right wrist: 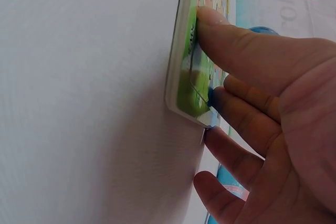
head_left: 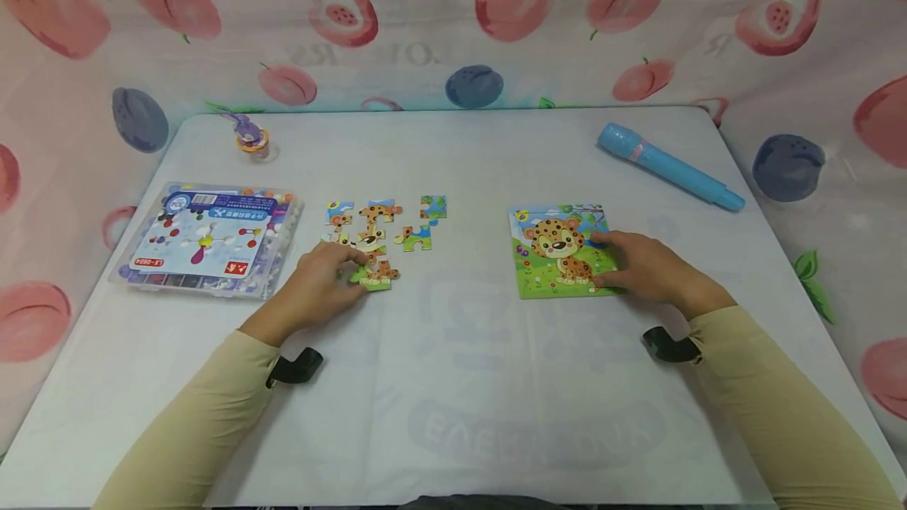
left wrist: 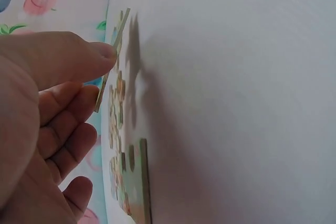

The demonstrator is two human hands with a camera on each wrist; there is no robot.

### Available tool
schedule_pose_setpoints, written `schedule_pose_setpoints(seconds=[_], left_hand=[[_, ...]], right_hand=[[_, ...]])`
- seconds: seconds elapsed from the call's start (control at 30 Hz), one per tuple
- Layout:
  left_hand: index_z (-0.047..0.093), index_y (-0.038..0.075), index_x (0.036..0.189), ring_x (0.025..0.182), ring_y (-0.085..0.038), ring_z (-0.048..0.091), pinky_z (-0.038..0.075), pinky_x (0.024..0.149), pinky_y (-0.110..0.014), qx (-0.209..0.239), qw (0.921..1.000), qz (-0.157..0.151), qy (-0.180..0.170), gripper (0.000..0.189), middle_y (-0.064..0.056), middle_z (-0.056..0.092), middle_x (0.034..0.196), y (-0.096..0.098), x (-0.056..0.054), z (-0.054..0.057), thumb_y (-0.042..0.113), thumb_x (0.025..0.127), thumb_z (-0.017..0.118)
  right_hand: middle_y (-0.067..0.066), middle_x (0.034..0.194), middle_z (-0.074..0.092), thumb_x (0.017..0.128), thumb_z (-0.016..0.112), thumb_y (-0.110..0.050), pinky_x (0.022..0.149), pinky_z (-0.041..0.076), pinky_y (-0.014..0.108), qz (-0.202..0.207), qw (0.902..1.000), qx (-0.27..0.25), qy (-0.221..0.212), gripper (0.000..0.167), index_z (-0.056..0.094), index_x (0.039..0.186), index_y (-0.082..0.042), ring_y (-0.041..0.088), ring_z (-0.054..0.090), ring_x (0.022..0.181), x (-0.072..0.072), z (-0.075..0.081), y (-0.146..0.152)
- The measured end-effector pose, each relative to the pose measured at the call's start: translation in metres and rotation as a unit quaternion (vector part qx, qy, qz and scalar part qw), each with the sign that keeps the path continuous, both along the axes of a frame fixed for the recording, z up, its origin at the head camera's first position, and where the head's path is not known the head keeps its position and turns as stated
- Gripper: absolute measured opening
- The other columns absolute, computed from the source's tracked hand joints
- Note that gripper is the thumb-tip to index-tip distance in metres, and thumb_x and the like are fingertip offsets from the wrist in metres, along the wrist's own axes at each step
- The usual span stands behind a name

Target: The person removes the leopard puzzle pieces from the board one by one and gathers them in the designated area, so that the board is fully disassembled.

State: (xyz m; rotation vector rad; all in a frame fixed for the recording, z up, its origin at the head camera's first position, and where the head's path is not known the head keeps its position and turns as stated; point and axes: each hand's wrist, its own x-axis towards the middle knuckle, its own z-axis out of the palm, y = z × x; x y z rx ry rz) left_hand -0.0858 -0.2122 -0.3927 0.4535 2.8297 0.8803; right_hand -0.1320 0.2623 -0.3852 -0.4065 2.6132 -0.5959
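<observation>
My left hand (head_left: 322,280) pinches a thin jigsaw piece (left wrist: 123,27) between thumb and forefinger. In the left wrist view that piece stands tilted, edge-on, slightly off the white tabletop. Around these fingers lie several loose puzzle pieces (head_left: 380,212) with leopard and green grass parts; the hand covers some of them. My right hand (head_left: 648,267) grips the right side of a square leopard puzzle board (head_left: 560,246), which lies flat. From the right wrist view, the thumb rests on the board's near edge while the other fingers reach its side.
Left of the loose pieces sits a clear plastic box (head_left: 205,238) of coloured parts. Behind it stands a small purple figure (head_left: 249,134). A blue cylinder (head_left: 669,166) lies at the back right. Fruit-print cloth (head_left: 425,22) hangs behind the table.
</observation>
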Motion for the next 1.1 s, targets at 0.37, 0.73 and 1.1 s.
schedule_pose_setpoints(seconds=[0.37,0.73,1.1], left_hand=[[0.065,0.001,0.118,0.118,-0.036,0.050,0.029,0.105,-0.059,0.005,0.9997,0.000,-0.022,0.034,-0.017,0.061,0.118,-0.0043,0.0000,-0.0025,0.009,0.086,0.075],[0.065,0.001,0.121,0.122,-0.037,0.048,0.028,0.106,-0.059,-0.002,0.9996,-0.004,-0.026,0.036,-0.016,0.062,0.120,-0.0069,-0.0008,-0.0033,0.008,0.087,0.074],[0.065,0.000,0.123,0.124,-0.038,0.047,0.026,0.108,-0.060,-0.008,0.9995,-0.011,-0.027,0.036,-0.019,0.061,0.125,-0.0082,-0.0032,-0.0059,0.007,0.088,0.072]], right_hand=[[0.033,0.150,0.037,0.089,0.077,-0.026,0.111,0.023,0.064,0.004,1.0000,0.000,0.002,0.077,0.040,0.149,0.005,0.052,0.028,0.139,-0.0010,-0.0015,0.0005],[0.032,0.149,0.038,0.088,0.078,-0.026,0.111,0.023,0.064,0.003,1.0000,-0.003,0.002,0.077,0.041,0.149,0.005,0.052,0.028,0.139,-0.0001,-0.0011,0.0003],[0.032,0.149,0.038,0.088,0.078,-0.027,0.111,0.024,0.064,0.002,1.0000,-0.002,0.004,0.078,0.041,0.148,0.005,0.051,0.028,0.139,0.0011,0.0007,-0.0010]])
